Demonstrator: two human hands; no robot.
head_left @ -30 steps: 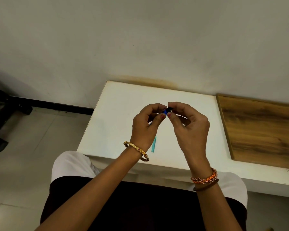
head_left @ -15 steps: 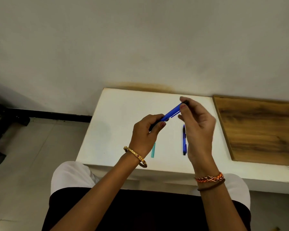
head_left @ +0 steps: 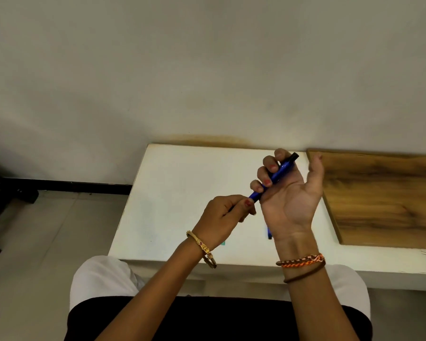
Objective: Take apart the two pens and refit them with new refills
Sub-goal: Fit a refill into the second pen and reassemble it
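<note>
A blue pen [head_left: 278, 174] with a black end slants up to the right above the white table [head_left: 182, 183]. My right hand [head_left: 289, 195] is turned palm up, and its fingers curl round the pen's barrel. My left hand [head_left: 225, 212] pinches the pen's lower tip between thumb and fingers. A second blue pen [head_left: 269, 233] lies on the table, mostly hidden behind my right wrist. A small teal piece [head_left: 223, 243] peeks out beside my left wrist.
A wooden board [head_left: 384, 200] lies on the right part of the table against the wall. The table's left edge drops to a tiled floor [head_left: 47, 237]. My lap [head_left: 207, 316] is just below the table's front edge.
My right hand has turned palm up and slid along the blue pen to wrap its barrel. The pen has moved up and right. My left hand keeps its pinch on the lower end.
</note>
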